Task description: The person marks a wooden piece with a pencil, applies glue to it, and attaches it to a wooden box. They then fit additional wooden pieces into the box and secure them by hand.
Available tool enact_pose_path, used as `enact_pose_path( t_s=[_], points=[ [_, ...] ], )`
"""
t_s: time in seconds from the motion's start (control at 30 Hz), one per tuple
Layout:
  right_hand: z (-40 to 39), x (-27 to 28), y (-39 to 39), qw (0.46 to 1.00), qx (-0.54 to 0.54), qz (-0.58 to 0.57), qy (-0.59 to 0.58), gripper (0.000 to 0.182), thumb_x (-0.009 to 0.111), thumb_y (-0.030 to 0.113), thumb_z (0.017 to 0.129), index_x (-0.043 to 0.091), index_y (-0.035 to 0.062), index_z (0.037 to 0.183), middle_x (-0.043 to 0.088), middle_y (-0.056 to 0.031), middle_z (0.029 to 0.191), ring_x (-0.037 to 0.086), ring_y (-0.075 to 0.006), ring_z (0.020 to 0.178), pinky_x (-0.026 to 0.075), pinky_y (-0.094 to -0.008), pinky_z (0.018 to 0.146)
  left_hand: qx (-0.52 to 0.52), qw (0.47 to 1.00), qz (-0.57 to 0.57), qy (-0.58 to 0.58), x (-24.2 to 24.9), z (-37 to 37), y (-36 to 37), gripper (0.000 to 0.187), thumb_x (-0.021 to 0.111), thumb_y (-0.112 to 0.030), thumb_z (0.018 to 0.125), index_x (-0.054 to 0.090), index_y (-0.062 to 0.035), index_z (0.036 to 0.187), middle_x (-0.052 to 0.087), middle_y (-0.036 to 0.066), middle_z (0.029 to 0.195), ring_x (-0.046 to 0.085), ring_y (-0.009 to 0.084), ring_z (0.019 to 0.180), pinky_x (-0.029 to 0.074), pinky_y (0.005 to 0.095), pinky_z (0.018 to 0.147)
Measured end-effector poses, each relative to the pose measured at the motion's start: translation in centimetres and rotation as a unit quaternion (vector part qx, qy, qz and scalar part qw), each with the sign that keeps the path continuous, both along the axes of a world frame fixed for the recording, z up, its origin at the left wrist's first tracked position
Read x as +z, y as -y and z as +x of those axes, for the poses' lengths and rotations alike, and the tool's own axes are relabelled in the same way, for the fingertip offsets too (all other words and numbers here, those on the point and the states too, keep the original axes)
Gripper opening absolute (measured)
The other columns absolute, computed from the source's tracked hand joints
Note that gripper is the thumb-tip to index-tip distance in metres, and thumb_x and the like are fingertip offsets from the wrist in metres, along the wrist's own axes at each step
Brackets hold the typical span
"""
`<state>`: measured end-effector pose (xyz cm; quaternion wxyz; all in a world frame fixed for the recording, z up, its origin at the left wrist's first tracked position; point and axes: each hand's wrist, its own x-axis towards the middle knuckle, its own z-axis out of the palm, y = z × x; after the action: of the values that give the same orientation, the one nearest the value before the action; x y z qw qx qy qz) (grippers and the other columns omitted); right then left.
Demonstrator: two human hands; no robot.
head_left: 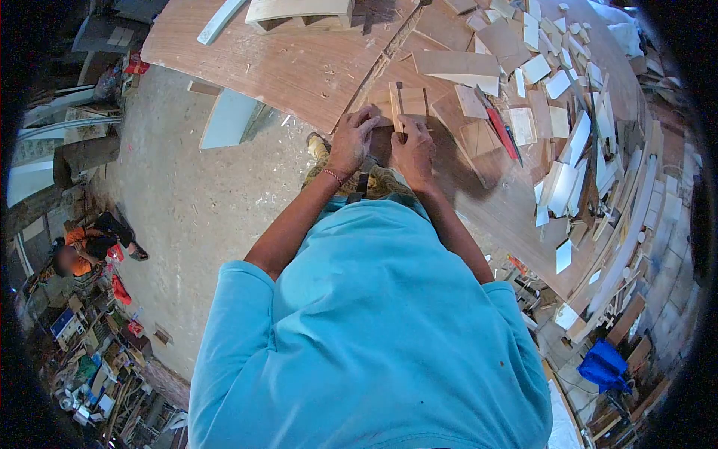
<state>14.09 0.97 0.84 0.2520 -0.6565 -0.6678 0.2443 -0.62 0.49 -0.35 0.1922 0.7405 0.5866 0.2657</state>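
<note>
My right hand (413, 151) is closed on a narrow wooden strip (396, 101) at the table's near edge, with its fingers curled over the near end. Against the strip lies a small flat wooden board (413, 99). My left hand (351, 141) is just left of it, fingers bent together in a pinch by the table edge. Whatever is between those fingertips is too small to make out. To the right of my right hand, a red-handled tool (497, 126) with a thin dark tip rests among flat wood pieces (479, 138).
Many wood offcuts (535, 71) cover the right side of the wooden table (299, 56). A wooden box-like piece (299, 11) stands at the far side. A pale panel (228, 118) leans beneath the table's left edge. Another person (82, 243) sits at the far left, near clutter.
</note>
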Motion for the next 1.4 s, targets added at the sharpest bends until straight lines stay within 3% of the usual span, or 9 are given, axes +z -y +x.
enact_pose_path(
  t_s=[0.07, 0.7, 0.9, 0.97, 1.1, 1.2, 1.27, 1.33, 1.4],
  points=[
    [0.0, 0.1, 0.0, 1.000, 0.007, 0.004, -0.002, 0.031, 0.057, 0.013, 0.072, 0.054, 0.0079, 0.103, 0.055, -0.0182, 0.092, 0.056, -0.0338, 0.079, 0.045, -0.0432, 0.067, -0.001, 1.000, 0.001, 0.001, -0.2, 0.0, 0.0, 0.039, 0.058, -0.002, 0.067, 0.057, -0.0115, 0.105, 0.049, 0.008, 0.118, 0.046, 0.0284, 0.102, 0.040, 0.0354, 0.088],
    [0.0, 0.1, 0.0, 1.000, 0.001, -0.021, 0.012, 0.033, 0.058, 0.012, 0.071, 0.054, 0.0104, 0.104, 0.054, -0.0176, 0.095, 0.056, -0.0334, 0.083, 0.045, -0.0435, 0.069, 0.011, 1.000, 0.020, -0.005, 0.5, 0.4, -0.3, 0.033, 0.057, -0.003, 0.068, 0.059, -0.0092, 0.100, 0.051, 0.008, 0.114, 0.047, 0.0287, 0.099, 0.040, 0.0361, 0.086],
    [0.0, 0.3, 0.0, 1.000, 0.010, -0.025, 0.014, 0.037, 0.059, 0.011, 0.070, 0.052, 0.0100, 0.106, 0.054, -0.0170, 0.100, 0.054, -0.0335, 0.089, 0.043, -0.0441, 0.075, -0.035, 0.997, 0.046, -0.056, 0.3, 1.4, -2.5, 0.038, 0.057, -0.011, 0.067, 0.055, -0.0112, 0.105, 0.049, 0.006, 0.116, 0.045, 0.0286, 0.100, 0.039, 0.0375, 0.085],
    [0.1, 0.2, -0.1, 0.999, 0.013, -0.034, 0.020, 0.039, 0.059, 0.010, 0.069, 0.051, 0.0097, 0.108, 0.053, -0.0170, 0.103, 0.053, -0.0339, 0.090, 0.043, -0.0438, 0.076, -0.057, 0.996, 0.057, -0.046, 0.4, 1.9, -3.1, 0.032, 0.050, -0.014, 0.071, 0.056, -0.0102, 0.102, 0.049, 0.002, 0.116, 0.044, 0.0268, 0.103, 0.037, 0.0390, 0.084],
    [0.1, 0.5, -0.2, 0.999, -0.002, -0.011, 0.037, 0.032, 0.058, 0.011, 0.070, 0.055, 0.0069, 0.101, 0.056, -0.0181, 0.095, 0.055, -0.0339, 0.085, 0.044, -0.0425, 0.073, -0.064, 0.995, 0.029, -0.071, 0.2, 2.1, -3.7, 0.032, 0.047, -0.014, 0.072, 0.056, -0.0115, 0.102, 0.050, 0.001, 0.115, 0.043, 0.0243, 0.104, 0.036, 0.0386, 0.082],
    [1.2, 0.1, -0.9, 0.997, -0.020, 0.004, -0.072, 0.021, 0.056, 0.012, 0.072, 0.058, 0.0035, 0.092, 0.058, -0.0191, 0.082, 0.057, -0.0340, 0.076, 0.045, -0.0397, 0.068, -0.076, 0.990, 0.035, -0.111, 0.6, 1.8, -4.2, 0.033, 0.047, -0.011, 0.071, 0.057, -0.0125, 0.103, 0.051, -0.001, 0.113, 0.044, 0.0217, 0.103, 0.036, 0.0377, 0.081],
    [2.9, 0.7, -1.3, 0.986, -0.107, 0.035, -0.127, 0.016, 0.053, 0.012, 0.075, 0.059, 0.0009, 0.085, 0.058, -0.0201, 0.075, 0.057, -0.0343, 0.070, 0.044, -0.0375, 0.064, -0.091, 0.988, -0.013, -0.127, 0.9, 1.7, -4.5, 0.035, 0.048, -0.008, 0.069, 0.058, -0.0143, 0.102, 0.052, -0.003, 0.112, 0.045, 0.0207, 0.101, 0.036, 0.0373, 0.080],
    [4.6, 0.9, -1.2, 0.986, -0.132, 0.011, -0.099, 0.018, 0.051, 0.012, 0.077, 0.058, -0.0008, 0.087, 0.059, -0.0192, 0.081, 0.058, -0.0330, 0.073, 0.044, -0.0358, 0.065, -0.090, 0.988, -0.022, -0.126, 1.2, 1.7, -4.5, 0.035, 0.048, -0.007, 0.069, 0.058, -0.0149, 0.102, 0.052, -0.003, 0.112, 0.046, 0.0205, 0.100, 0.036, 0.0376, 0.080],
    [6.2, 0.1, -1.1, 0.980, -0.125, -0.008, -0.157, 0.020, 0.050, 0.011, 0.077, 0.058, -0.0020, 0.089, 0.061, -0.0171, 0.083, 0.059, -0.0288, 0.075, 0.045, -0.0337, 0.067, -0.089, 0.988, -0.029, -0.123, 1.5, 1.8, -4.4, 0.036, 0.048, -0.006, 0.068, 0.058, -0.0155, 0.101, 0.052, -0.004, 0.112, 0.046, 0.0202, 0.099, 0.036, 0.0378, 0.080]
  ],
)
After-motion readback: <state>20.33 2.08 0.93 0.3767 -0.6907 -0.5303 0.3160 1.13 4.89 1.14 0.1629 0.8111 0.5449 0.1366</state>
